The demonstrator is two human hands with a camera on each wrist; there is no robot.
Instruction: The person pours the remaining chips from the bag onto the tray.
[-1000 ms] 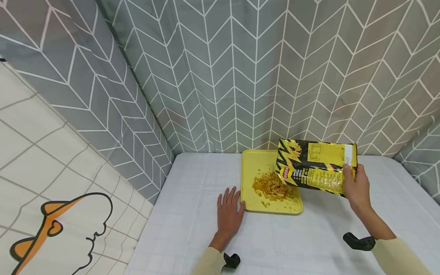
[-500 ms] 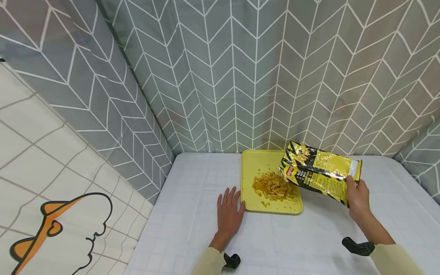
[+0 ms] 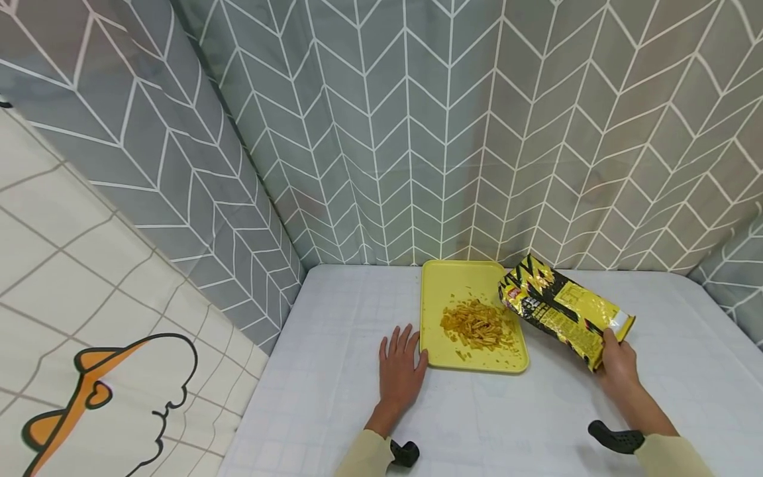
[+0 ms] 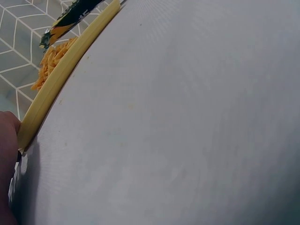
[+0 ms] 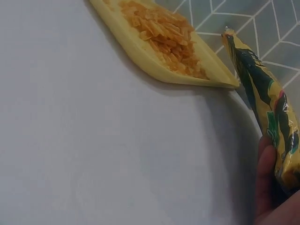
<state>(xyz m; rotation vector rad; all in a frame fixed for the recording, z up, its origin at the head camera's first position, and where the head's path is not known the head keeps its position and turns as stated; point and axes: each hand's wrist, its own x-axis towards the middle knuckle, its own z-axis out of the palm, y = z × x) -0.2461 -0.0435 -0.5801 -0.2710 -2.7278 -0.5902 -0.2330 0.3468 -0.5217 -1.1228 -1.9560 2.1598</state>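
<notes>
A yellow tray (image 3: pixel 438 278) lies on the white table and carries a heap of orange crisp sticks (image 3: pixel 479 324). My left hand (image 3: pixel 401 366) rests flat on the cloth with straight fingers, its thumb against the tray's left edge (image 4: pixel 49 96). My right hand (image 3: pixel 616 361) grips the bottom end of a yellow and black snack bag (image 3: pixel 560 308), held low to the right of the tray with its open end toward it. In the right wrist view the bag (image 5: pixel 267 101) stands just beyond the tray's corner (image 5: pixel 220 82), and the sticks (image 5: pixel 161 33) lie in the tray.
A grey chevron curtain (image 3: pixel 417 132) closes off the back and both sides of the table (image 3: pixel 334 397). A cream checked cloth with an orange cartoon figure (image 3: pixel 89 397) hangs at the left.
My right hand has lowered the bag and drawn it right, off the tray, from a raised level pose to a low slanted one. The left hand has not moved.
</notes>
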